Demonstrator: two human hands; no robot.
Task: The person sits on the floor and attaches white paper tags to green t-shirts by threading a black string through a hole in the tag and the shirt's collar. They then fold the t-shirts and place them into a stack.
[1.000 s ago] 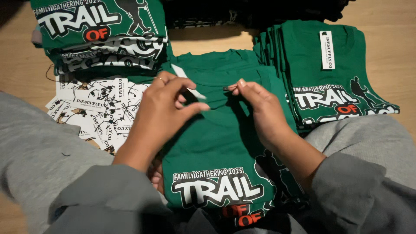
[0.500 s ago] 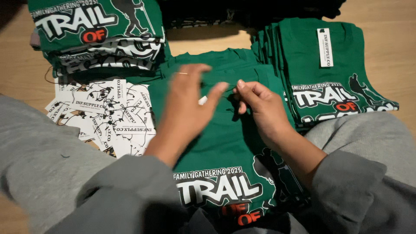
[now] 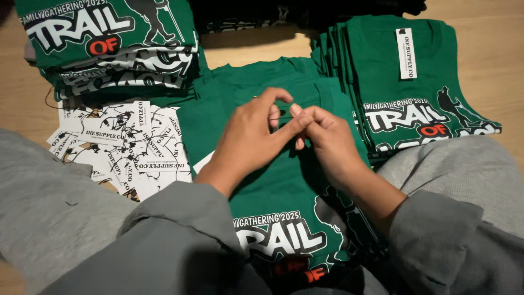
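Left hand [image 3: 248, 136] and right hand [image 3: 322, 136] pinch together on the centre green shirt [image 3: 284, 186]'s collar; what they grip is hidden. Paper tags [image 3: 120, 147] lie left, folded shirt stack [image 3: 415, 82] upper right, on wooden floor [image 3: 491, 65].

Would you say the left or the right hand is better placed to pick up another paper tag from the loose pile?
Probably the left hand. The pile of white paper tags lies on its side of the green shirt, just beside its wrist. The right hand sits further off and would have to cross over the left.
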